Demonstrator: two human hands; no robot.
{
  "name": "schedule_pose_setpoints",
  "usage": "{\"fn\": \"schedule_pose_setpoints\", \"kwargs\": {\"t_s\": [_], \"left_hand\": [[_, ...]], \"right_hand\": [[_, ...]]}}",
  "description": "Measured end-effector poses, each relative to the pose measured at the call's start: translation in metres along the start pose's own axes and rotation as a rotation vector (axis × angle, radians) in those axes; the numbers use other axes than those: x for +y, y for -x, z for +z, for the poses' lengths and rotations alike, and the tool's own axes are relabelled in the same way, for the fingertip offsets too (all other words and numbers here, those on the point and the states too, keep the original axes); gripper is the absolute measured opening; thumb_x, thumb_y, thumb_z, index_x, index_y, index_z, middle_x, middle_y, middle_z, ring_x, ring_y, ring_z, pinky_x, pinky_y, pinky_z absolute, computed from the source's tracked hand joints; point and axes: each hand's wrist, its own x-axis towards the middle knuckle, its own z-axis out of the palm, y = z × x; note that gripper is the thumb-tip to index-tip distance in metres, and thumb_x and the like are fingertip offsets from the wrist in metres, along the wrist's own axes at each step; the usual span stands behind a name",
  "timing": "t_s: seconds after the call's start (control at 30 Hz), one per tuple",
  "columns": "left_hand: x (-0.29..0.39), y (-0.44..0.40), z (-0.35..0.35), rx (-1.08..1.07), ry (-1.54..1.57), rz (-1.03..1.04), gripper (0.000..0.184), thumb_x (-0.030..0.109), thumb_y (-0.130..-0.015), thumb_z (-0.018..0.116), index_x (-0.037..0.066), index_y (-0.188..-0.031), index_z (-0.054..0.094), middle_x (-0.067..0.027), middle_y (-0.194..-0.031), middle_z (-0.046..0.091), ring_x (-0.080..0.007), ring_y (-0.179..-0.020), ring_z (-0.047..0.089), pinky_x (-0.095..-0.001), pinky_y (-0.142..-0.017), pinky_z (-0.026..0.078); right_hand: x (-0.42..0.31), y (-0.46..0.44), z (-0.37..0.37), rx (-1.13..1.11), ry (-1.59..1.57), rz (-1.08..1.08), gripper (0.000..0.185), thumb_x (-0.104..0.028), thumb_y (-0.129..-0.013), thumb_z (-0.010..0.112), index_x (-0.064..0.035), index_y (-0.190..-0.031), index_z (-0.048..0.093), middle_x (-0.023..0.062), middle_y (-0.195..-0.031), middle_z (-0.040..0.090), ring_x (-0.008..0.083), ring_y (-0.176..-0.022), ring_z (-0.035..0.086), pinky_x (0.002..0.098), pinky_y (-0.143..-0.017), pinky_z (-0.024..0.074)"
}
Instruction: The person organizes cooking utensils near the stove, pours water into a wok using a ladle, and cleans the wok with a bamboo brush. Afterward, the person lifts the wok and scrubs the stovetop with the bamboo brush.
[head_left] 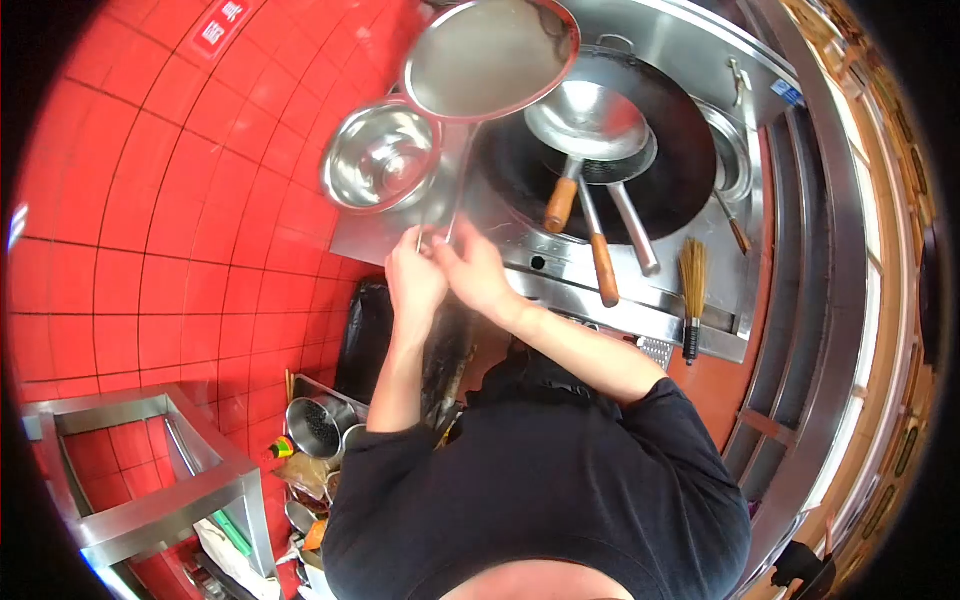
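My left hand [415,272] and my right hand [472,268] meet over the front left edge of the steel stove counter [480,215]. Both have their fingers closed. Something thin and pale shows at the fingertips, too small and blurred to name. Just beyond my hands stands a shiny steel bowl [382,158] against the tiled wall. Behind it, a large round, flat-looking metal piece [490,60] with a raised rim overlaps the counter and the wok's edge.
A big dark wok [690,150] holds a steel scoop with a wooden handle [590,120], resting over other long-handled tools. To the right lies a bamboo brush [692,275]. Red tiles [180,200] rise at left. A steel frame [150,510] and a pot [313,428] stand lower left.
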Motion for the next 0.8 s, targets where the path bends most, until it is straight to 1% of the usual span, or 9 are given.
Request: {"fn": "schedule_pose_setpoints", "kwargs": {"t_s": [0.07, 0.13, 0.2, 0.23, 0.37, 0.53, 0.6, 0.73, 0.8], "left_hand": [[0.013, -0.009, 0.024, -0.098, 0.067, 0.045, 0.025, 0.012, -0.08, 0.059, 0.0, -0.102, 0.064, -0.0162, -0.068, 0.062, -0.0264, -0.065, 0.064, -0.0371, -0.061, 0.047], [-0.002, -0.032, 0.064, -0.155, 0.125, 0.184, 0.033, 0.012, -0.079, 0.058, -0.002, -0.108, 0.063, -0.0208, -0.078, 0.067, -0.0278, -0.077, 0.068, -0.0358, -0.068, 0.05], [0.016, -0.049, 0.084, -0.273, 0.161, 0.136, 0.034, 0.011, -0.078, 0.059, -0.003, -0.109, 0.063, -0.0212, -0.082, 0.068, -0.0268, -0.083, 0.068, -0.0345, -0.072, 0.051], [0.035, -0.049, 0.085, -0.355, 0.13, 0.057, 0.032, 0.008, -0.076, 0.067, -0.01, -0.103, 0.061, -0.0151, -0.081, 0.067, -0.0159, -0.075, 0.063, -0.0285, -0.068, 0.05], [0.086, -0.038, 0.093, -0.395, -0.072, 0.127, 0.054, 0.023, -0.063, 0.078, -0.01, -0.103, 0.061, -0.0153, -0.079, 0.067, -0.0164, -0.071, 0.064, -0.0292, -0.066, 0.05], [0.1, -0.043, 0.097, -0.478, -0.169, 0.094, 0.062, 0.025, -0.058, 0.077, -0.011, -0.107, 0.061, -0.014, -0.075, 0.066, -0.0183, -0.074, 0.065, -0.0299, -0.072, 0.05], [0.097, -0.044, 0.1, -0.471, -0.177, 0.105, 0.063, 0.026, -0.058, 0.077, -0.01, -0.107, 0.061, -0.0137, -0.073, 0.066, -0.0192, -0.073, 0.065, -0.0306, -0.072, 0.05], [0.095, -0.041, 0.106, -0.432, -0.308, 0.14, 0.07, 0.043, -0.067, 0.075, -0.009, -0.112, 0.06, -0.0163, -0.079, 0.067, -0.0237, -0.079, 0.067, -0.0338, -0.075, 0.051], [0.087, -0.032, 0.102, -0.355, -0.361, 0.186, 0.074, 0.054, -0.076, 0.065, -0.008, -0.115, 0.058, -0.02, -0.088, 0.068, -0.0283, -0.088, 0.066, -0.0356, -0.08, 0.049]], "right_hand": [[0.01, -0.002, -0.023, 0.209, 0.034, -0.049, 0.039, -0.025, -0.089, 0.055, 0.001, -0.119, 0.053, 0.0194, -0.103, 0.064, 0.0265, -0.083, 0.066, 0.0357, -0.075, 0.0491], [0.028, -0.011, -0.052, 0.253, 0.196, -0.12, 0.05, -0.032, -0.087, 0.056, 0.0084, -0.117, 0.053, 0.0248, -0.105, 0.06, 0.0354, -0.095, 0.061, 0.0402, -0.082, 0.0469], [0.027, -0.011, -0.075, 0.304, 0.097, -0.074, 0.052, -0.033, -0.088, 0.055, 0.0103, -0.117, 0.053, 0.0256, -0.106, 0.06, 0.0361, -0.095, 0.061, 0.0405, -0.082, 0.0469], [0.032, -0.011, -0.081, 0.395, 0.037, -0.091, 0.053, -0.034, -0.087, 0.058, 0.0093, -0.118, 0.053, 0.0235, -0.105, 0.061, 0.0293, -0.088, 0.064, 0.0374, -0.079, 0.0494], [-0.009, 0.029, -0.125, 0.302, -0.153, 0.045, 0.048, -0.029, -0.087, 0.063, 0.0056, -0.12, 0.054, 0.0147, -0.101, 0.062, 0.0136, -0.075, 0.063, 0.027, -0.068, 0.0511], [-0.001, 0.11, -0.183, 0.086, -0.247, -0.038, 0.031, -0.019, -0.091, 0.059, 0.0001, -0.115, 0.057, 0.0047, -0.095, 0.065, 0.0098, -0.076, 0.06, 0.0224, -0.068, 0.0492], [-0.014, 0.148, -0.206, 0.144, -0.31, 0.082, 0.026, -0.018, -0.092, 0.058, -0.0013, -0.112, 0.059, 0.0044, -0.095, 0.065, 0.0083, -0.074, 0.058, 0.0215, -0.066, 0.0476], [0.029, 0.192, -0.247, 0.338, -0.274, 0.22, 0.023, -0.017, -0.092, 0.057, -0.0022, -0.11, 0.06, 0.0058, -0.09, 0.066, 0.0044, -0.064, 0.052, 0.0166, -0.053, 0.0402], [0.055, 0.207, -0.26, 0.422, -0.305, 0.274, 0.024, -0.017, -0.093, 0.057, -0.0015, -0.11, 0.059, 0.0057, -0.088, 0.066, 0.004, -0.062, 0.051, 0.0163, -0.05, 0.0383]]}}
